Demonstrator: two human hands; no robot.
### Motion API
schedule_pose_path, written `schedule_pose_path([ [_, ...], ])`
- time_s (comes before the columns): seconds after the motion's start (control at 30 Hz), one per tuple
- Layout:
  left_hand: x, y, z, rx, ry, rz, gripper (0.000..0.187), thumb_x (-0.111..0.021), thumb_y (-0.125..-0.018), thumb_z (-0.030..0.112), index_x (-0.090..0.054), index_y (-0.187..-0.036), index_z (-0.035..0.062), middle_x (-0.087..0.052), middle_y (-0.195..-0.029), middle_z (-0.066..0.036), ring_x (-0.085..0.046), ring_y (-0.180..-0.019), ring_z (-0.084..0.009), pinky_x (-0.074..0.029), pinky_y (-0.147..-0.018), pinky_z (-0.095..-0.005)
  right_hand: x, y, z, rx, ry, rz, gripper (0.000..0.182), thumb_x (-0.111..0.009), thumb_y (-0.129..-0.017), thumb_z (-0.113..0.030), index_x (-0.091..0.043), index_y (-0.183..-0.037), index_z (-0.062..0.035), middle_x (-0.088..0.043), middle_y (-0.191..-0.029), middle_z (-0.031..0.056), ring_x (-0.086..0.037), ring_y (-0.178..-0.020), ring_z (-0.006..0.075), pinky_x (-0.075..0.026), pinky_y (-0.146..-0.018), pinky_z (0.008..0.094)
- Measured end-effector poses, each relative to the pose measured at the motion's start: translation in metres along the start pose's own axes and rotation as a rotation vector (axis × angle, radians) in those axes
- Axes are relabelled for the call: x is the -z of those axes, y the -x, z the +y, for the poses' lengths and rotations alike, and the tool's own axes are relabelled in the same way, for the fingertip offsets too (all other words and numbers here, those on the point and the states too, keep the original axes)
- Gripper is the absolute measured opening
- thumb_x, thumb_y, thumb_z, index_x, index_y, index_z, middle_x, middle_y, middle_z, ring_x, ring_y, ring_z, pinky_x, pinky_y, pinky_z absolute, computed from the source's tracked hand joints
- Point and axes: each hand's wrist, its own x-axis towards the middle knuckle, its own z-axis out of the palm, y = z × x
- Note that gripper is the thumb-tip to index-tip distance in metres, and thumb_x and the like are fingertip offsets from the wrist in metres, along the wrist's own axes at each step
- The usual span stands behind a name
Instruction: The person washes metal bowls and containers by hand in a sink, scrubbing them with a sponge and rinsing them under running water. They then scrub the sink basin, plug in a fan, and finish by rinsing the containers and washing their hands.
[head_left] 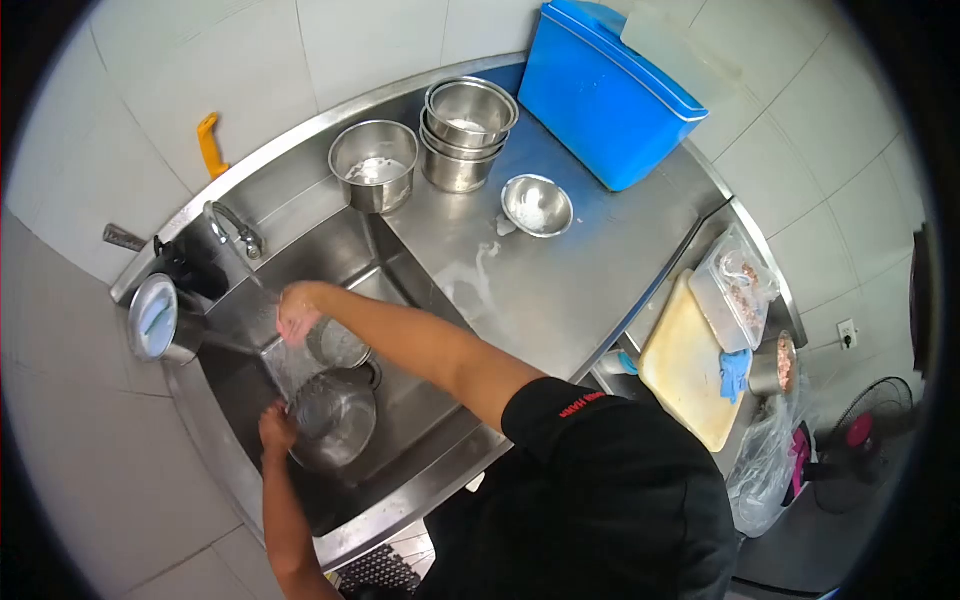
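In the sink (pixel 425 415), a round metal pan (pixel 352 440) with water in it is tilted near the left wall. My left hand (pixel 277 430) is closed on the pan's left edge, where a handle may be hidden under the fingers. Above the pan, my right hand (pixel 298 314) is wet and lies in the water falling from the faucet (pixel 235 232). Its fingers are blurred by water and motion. Just below the right hand stands a smaller metal pot (pixel 345 345), partly covered by my forearm.
Steel pots (pixel 460 165) are stacked on the counter beside another pot (pixel 370 180) and a metal bowl (pixel 548 212). A blue cooler box (pixel 600 100) stands behind. To the right lie a cutting board (pixel 685 350) and a plastic tub (pixel 728 300). A container (pixel 152 318) sits at the sink's left corner.
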Motion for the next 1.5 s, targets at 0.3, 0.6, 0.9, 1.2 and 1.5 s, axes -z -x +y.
schedule_pose_path([
  [0.3, 0.129, -0.106, 0.060, -0.284, 0.013, 0.196, 0.026, -0.065, -0.065, 0.010, -0.054, -0.088, 0.0026, -0.058, -0.089, -0.018, -0.054, -0.088, -0.0352, -0.043, -0.073, -0.0437, 0.072, 0.013, -0.126, -0.340, -0.780, 0.338, 0.034, -0.058, -0.084, -0.021, -0.056, -0.103, 0.0068, -0.062, -0.101, 0.0193, -0.060, -0.098, 0.0280, -0.050, -0.086, 0.0383],
  [0.6, 0.118, -0.174, 0.155, -0.268, 0.031, 0.014, 0.021, -0.059, -0.070, 0.014, -0.058, -0.091, 0.0073, -0.063, -0.089, -0.016, -0.059, -0.090, -0.0334, -0.047, -0.078, -0.0401, 0.080, 0.060, -0.154, -0.772, -1.020, 0.821, 0.030, -0.047, -0.087, -0.015, -0.051, -0.108, 0.0064, -0.057, -0.107, 0.0187, -0.058, -0.092, 0.0267, -0.051, -0.079, 0.0350],
  [0.9, 0.070, -0.122, 0.088, -0.040, 0.486, 0.118, 0.035, -0.055, -0.072, 0.005, -0.048, -0.106, -0.0012, -0.061, -0.089, -0.024, -0.064, -0.075, -0.0329, -0.053, -0.057, -0.0409, 0.005, 0.068, -0.140, -0.959, -0.153, 0.753, 0.037, -0.059, -0.083, -0.027, -0.055, -0.106, 0.0014, -0.061, -0.098, 0.0137, -0.060, -0.088, 0.0281, -0.050, -0.076, 0.0381],
  [1.2, 0.033, 0.009, 0.062, 0.551, 1.434, -0.182, 0.036, -0.046, -0.080, -0.004, -0.035, -0.113, -0.0101, -0.051, -0.105, -0.023, -0.063, -0.081, -0.0337, -0.059, -0.065, -0.0356, 0.005, 0.077, -0.123, -1.131, 0.408, 0.340, 0.021, -0.054, -0.068, -0.006, -0.065, -0.083, 0.0039, -0.060, -0.092, 0.0282, -0.059, -0.089, 0.0401, -0.048, -0.078, 0.0443],
  [1.5, -0.012, 0.048, 0.043, 0.736, 1.458, 0.047, 0.041, -0.049, -0.084, 0.000, -0.030, -0.119, -0.0066, -0.050, -0.109, -0.019, -0.061, -0.088, -0.0275, -0.057, -0.064, -0.0324, 0.025, -0.035, -0.056, -0.866, 0.430, 0.220, 0.024, -0.056, -0.071, -0.009, -0.065, -0.093, -0.0044, -0.062, -0.098, 0.0193, -0.059, -0.093, 0.0347, -0.048, -0.081, 0.0409],
])
